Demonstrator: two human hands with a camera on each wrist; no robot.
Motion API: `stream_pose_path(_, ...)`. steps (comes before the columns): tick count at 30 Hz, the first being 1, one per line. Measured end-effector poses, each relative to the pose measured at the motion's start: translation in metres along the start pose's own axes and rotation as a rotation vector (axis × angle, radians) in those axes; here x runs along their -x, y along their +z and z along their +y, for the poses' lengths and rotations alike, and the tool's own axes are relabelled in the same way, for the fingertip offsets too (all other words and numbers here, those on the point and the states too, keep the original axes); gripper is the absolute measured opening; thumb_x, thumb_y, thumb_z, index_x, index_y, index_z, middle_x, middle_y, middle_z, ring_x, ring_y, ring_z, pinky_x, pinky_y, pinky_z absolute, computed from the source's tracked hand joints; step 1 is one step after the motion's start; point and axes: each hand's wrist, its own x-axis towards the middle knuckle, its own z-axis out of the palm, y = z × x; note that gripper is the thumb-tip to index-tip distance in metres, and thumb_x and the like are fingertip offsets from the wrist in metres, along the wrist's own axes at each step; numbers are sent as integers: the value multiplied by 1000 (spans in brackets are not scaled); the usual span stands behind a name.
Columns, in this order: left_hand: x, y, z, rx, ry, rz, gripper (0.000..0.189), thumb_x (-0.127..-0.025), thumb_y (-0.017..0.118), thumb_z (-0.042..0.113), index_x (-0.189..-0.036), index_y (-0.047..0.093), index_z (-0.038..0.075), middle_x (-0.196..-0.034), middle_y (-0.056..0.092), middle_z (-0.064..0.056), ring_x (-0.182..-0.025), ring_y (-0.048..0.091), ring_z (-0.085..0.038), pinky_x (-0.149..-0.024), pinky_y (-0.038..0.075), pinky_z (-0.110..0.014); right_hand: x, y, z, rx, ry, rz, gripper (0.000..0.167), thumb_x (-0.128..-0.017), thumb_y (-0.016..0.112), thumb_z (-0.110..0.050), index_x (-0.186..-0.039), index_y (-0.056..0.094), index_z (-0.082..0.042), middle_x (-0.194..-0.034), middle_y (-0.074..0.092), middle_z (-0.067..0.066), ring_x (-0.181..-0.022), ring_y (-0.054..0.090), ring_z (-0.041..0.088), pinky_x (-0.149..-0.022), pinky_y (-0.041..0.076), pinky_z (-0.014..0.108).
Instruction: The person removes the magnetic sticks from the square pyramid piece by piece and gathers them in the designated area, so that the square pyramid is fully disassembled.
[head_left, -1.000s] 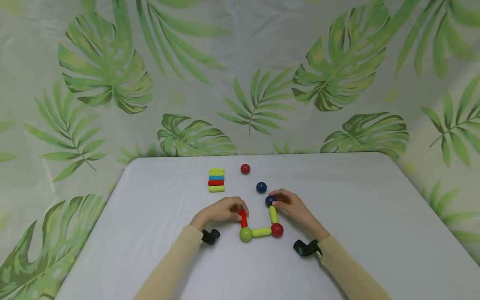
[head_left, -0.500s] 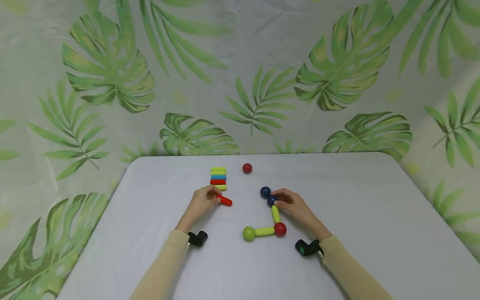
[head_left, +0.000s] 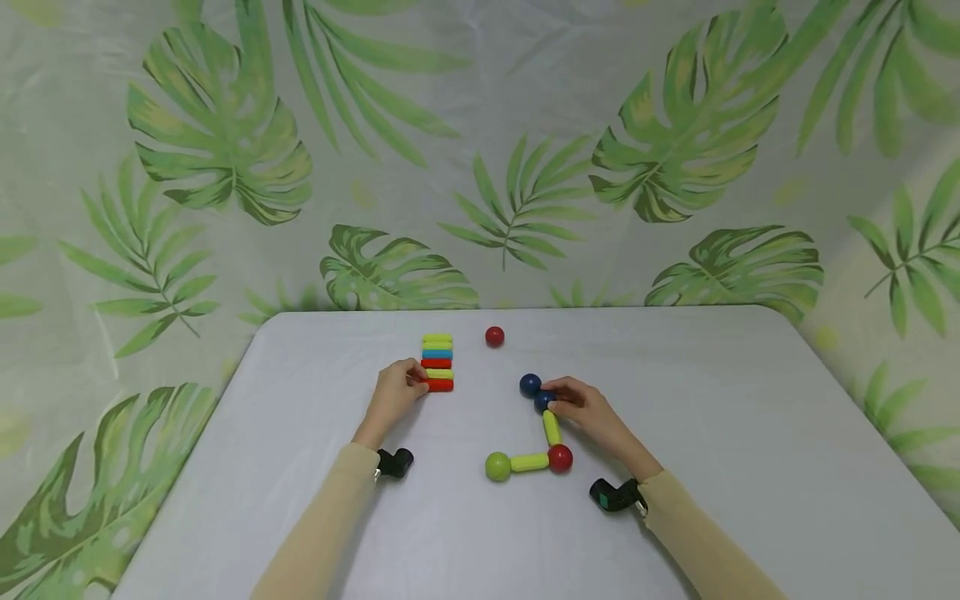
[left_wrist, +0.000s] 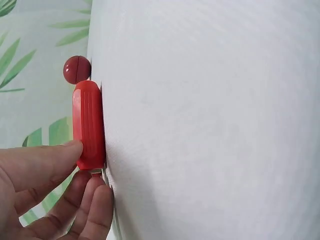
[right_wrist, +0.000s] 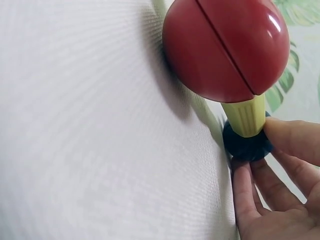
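My left hand [head_left: 395, 392] pinches one end of a red rod [head_left: 442, 386], which lies at the near end of a row of rods, right beside a yellow-green rod [head_left: 441, 374]. In the left wrist view, the thumb presses that ridged red rod [left_wrist: 89, 125] from the side. My right hand [head_left: 588, 408] grips a dark blue ball [head_left: 542, 402] by its right side. From it a yellow-green rod [head_left: 552, 428] runs down to a red ball [head_left: 560, 458]. Another yellow-green rod [head_left: 529, 462] joins this to a green ball [head_left: 497, 467].
A second dark blue ball [head_left: 529, 384] sits against the held one. Farther back is a loose red ball [head_left: 494, 337]. The row also has a blue rod [head_left: 437, 354], another red rod [head_left: 436, 363] and yellow-green ones. A leaf-patterned cloth [head_left: 540, 192] hangs behind the white table [head_left: 712, 400].
My left hand has taken the red rod off the green ball and moved it up and left to the row. The second blue ball has come against the held ball.
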Motion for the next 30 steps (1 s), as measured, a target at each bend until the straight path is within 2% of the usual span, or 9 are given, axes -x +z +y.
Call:
stream_pose_path(2, 3, 1, 5, -14, 45, -13, 14, -81, 71, -5, -89, 62, 1, -89, 57, -10, -82, 58, -25, -75, 50, -35, 0, 0, 0, 0, -2, 3, 29, -96, 59, -13, -123, 58, -4, -123, 57, 16, -110, 54, 30, -96, 43, 45)
stream_pose_path(4, 8, 4, 11, -6, 128, -77, 14, -82, 71, -3, -91, 62, 3, -91, 55, -9, -84, 57, -24, -78, 50, -36, 0, 0, 0, 3, 1, 4, 29, -95, 59, -13, -123, 58, -4, -123, 57, 15, -110, 54, 31, -96, 43, 46)
stream_pose_path(7, 21, 12, 26, 57, 262, -328, 15, -86, 70, 4, -98, 62, 4, -96, 58, -7, -89, 56, -22, -80, 49, -34, 0, 0, -1, 9, 13, 7, 29, -96, 59, -12, -123, 58, -4, -124, 57, 16, -111, 54, 31, -96, 44, 46)
stream_pose_path(10, 37, 26, 43, 79, 327, -612, 22, -87, 71, 12, -105, 60, 7, -101, 59, -2, -93, 54, -18, -82, 48, -30, 2, 0, -2, 9, 8, 6, 29, -96, 58, -11, -123, 57, -3, -124, 57, 17, -111, 54, 31, -96, 44, 46)
stream_pose_path(13, 50, 39, 57, 9, 378, -743, 27, -84, 74, 18, -106, 59, 12, -102, 58, 5, -94, 53, -12, -85, 45, -25, 3, 0, -3, 1, -10, 3, 29, -96, 58, -10, -123, 57, -1, -125, 56, 17, -110, 54, 32, -96, 43, 45)
stream_pose_path(18, 61, 48, 68, -72, 477, -765, 24, -83, 74, 17, -102, 59, 15, -95, 55, 12, -88, 51, -6, -81, 44, -19, 6, 0, -3, 10, -25, 12, 29, -95, 59, -10, -123, 58, 0, -125, 57, 17, -111, 54, 32, -96, 43, 45)
stream_pose_path(24, 63, 51, 67, -121, 546, -710, 19, -82, 68, 10, -98, 61, 16, -91, 51, 12, -82, 47, -5, -73, 42, -17, 7, -1, 1, 9, -28, 9, 28, -95, 59, -9, -121, 58, -1, -123, 58, 16, -109, 55, 31, -95, 45, 41)
stream_pose_path(27, 59, 49, 60, -64, 500, -676, 19, -84, 66, 9, -101, 64, 16, -96, 55, 11, -85, 49, -6, -75, 44, -19, 6, -1, 1, -5, -27, 0, 28, -95, 59, -10, -121, 58, -1, -124, 57, 16, -110, 55, 31, -96, 44, 41)
stream_pose_path(30, 48, 46, 53, 49, 386, -580, 21, -87, 67, 8, -108, 64, 11, -103, 60, 6, -92, 54, -11, -80, 48, -22, 7, -2, 1, -9, -22, 0, 28, -95, 59, -10, -121, 58, -1, -124, 57, 16, -111, 55, 31, -96, 44, 42)
